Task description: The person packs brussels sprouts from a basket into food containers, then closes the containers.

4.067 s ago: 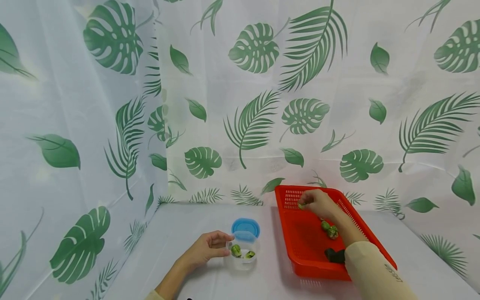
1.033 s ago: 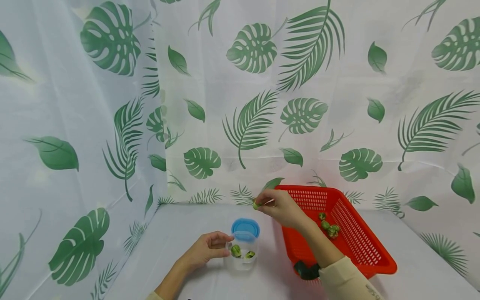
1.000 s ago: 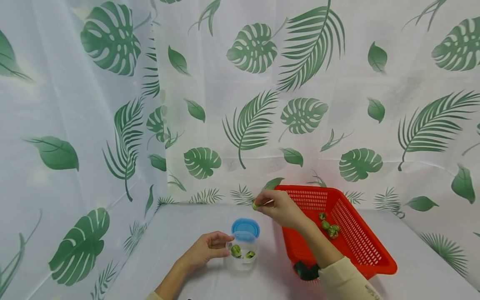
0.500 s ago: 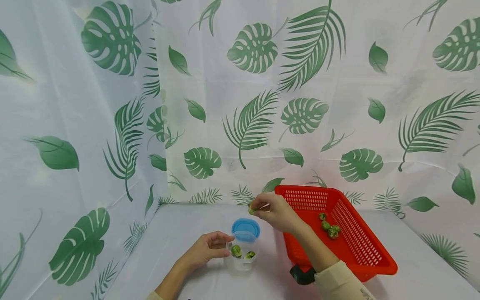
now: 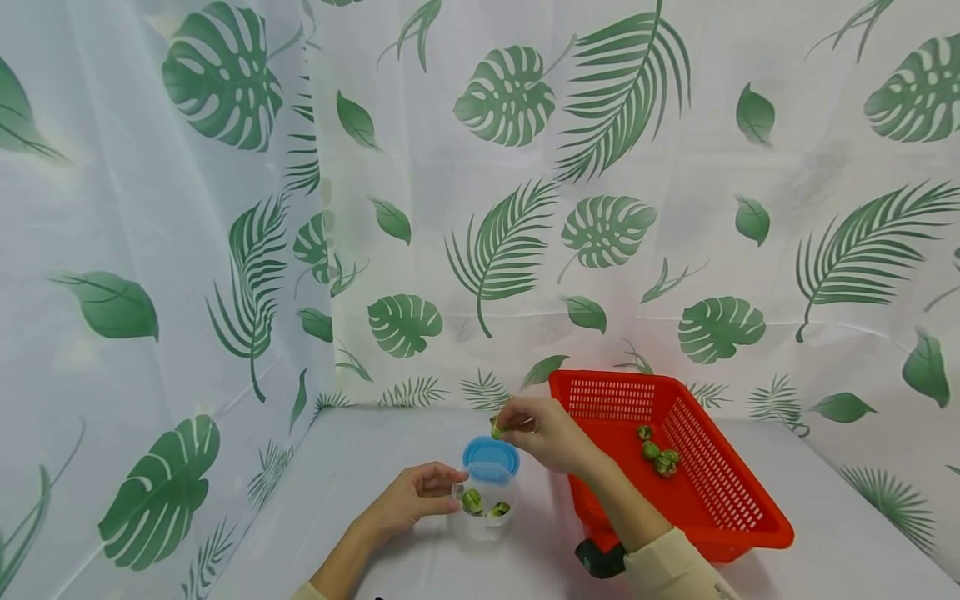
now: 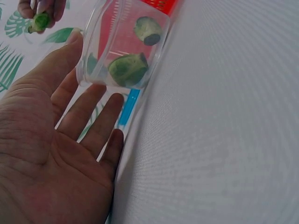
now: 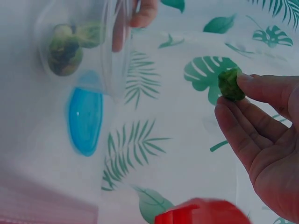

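My right hand (image 5: pixel 551 437) pinches a small Brussels sprout (image 7: pixel 230 85) between thumb and fingertips, in the air just behind the container and over the blue lid. My left hand (image 5: pixel 416 497) reaches in from the left, thumb and fairly straight fingers right at the side of a clear plastic container (image 5: pixel 483 528). Inside it lie two sprouts, one (image 5: pixel 472 501) on the left and a smaller one (image 5: pixel 500 509) on the right. The left wrist view shows both through the clear wall, a rounder green sprout (image 6: pixel 127 70) and a paler one (image 6: pixel 148 31) with its cut end showing.
A blue lid (image 5: pixel 491 451) lies just behind the container. On the right stands a red perforated basket (image 5: pixel 720 492) holding several more sprouts (image 5: pixel 663 461). My right forearm crosses its near left side. Leaf-patterned sheets (image 5: pixel 510 250) rise behind and left of the white table.
Over the last seconds my right hand came left out of the basket with the sprout, then lowered toward the lid and container. My left hand stayed where it was.
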{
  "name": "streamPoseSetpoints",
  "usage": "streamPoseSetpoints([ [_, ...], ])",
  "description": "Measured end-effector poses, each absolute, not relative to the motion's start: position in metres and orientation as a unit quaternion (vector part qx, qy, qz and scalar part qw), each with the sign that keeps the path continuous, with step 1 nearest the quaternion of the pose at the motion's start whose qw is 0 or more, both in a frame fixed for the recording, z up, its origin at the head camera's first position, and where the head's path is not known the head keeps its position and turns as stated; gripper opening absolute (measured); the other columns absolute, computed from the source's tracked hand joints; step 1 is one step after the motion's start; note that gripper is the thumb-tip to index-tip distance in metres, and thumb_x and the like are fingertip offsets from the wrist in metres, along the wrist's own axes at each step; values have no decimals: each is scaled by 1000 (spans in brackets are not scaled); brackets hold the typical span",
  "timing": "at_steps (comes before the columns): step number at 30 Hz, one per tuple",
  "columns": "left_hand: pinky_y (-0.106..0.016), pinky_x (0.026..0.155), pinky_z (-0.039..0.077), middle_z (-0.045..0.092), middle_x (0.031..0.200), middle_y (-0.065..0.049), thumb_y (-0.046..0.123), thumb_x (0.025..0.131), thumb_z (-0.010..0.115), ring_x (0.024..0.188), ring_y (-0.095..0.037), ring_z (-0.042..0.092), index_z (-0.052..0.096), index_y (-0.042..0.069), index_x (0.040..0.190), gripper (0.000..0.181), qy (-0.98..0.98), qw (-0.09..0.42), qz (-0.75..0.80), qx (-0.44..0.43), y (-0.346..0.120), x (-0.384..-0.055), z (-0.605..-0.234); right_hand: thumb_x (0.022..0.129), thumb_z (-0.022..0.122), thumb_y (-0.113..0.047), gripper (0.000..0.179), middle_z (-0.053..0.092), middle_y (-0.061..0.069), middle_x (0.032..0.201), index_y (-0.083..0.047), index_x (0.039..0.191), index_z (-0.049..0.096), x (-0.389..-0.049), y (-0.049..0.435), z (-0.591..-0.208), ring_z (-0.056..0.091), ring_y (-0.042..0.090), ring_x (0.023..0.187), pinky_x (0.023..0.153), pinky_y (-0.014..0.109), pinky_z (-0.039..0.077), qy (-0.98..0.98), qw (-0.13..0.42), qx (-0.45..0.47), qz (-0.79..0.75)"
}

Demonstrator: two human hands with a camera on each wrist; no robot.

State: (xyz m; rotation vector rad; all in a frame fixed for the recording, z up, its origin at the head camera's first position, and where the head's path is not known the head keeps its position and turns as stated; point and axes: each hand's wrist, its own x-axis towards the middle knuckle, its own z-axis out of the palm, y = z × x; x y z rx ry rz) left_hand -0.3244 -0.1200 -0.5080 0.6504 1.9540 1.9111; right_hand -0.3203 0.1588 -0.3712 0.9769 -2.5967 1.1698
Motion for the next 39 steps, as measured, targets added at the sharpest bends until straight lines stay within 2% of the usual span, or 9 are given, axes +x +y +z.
streamPoseSetpoints([
  [9,-37,103,57,63,144,-20,18,93,80,136,-32,60,64,4,133,45,691,168,667,221,-120,-325,-509,95,75,-6,13,76,-3,102,-16,105,76,-318,156,-377,70,13,91,86,29,63,-862,46,323,387],
  [21,-37,103,57,63,144,-20,17,94,79,136,-32,59,64,4,133,44,691,170,666,224,-121,-326,-508,96,75,-10,10,76,-4,103,-17,102,75,-320,152,-386,71,12,93,86,30,63,-869,25,314,382],
  [30,-36,103,57,63,144,-20,16,94,80,137,-32,59,64,4,133,44,689,169,668,224,-121,-326,-509,95,76,-9,8,76,-4,96,-16,99,75,-320,149,-392,70,8,87,85,29,63,-869,36,332,366],
  [39,-37,103,57,63,144,-20,17,94,79,138,-33,58,64,5,134,44,692,169,666,224,-122,-324,-507,95,75,-6,8,75,0,101,-13,98,74,-319,146,-395,74,17,94,84,34,64,-870,7,330,366],
])
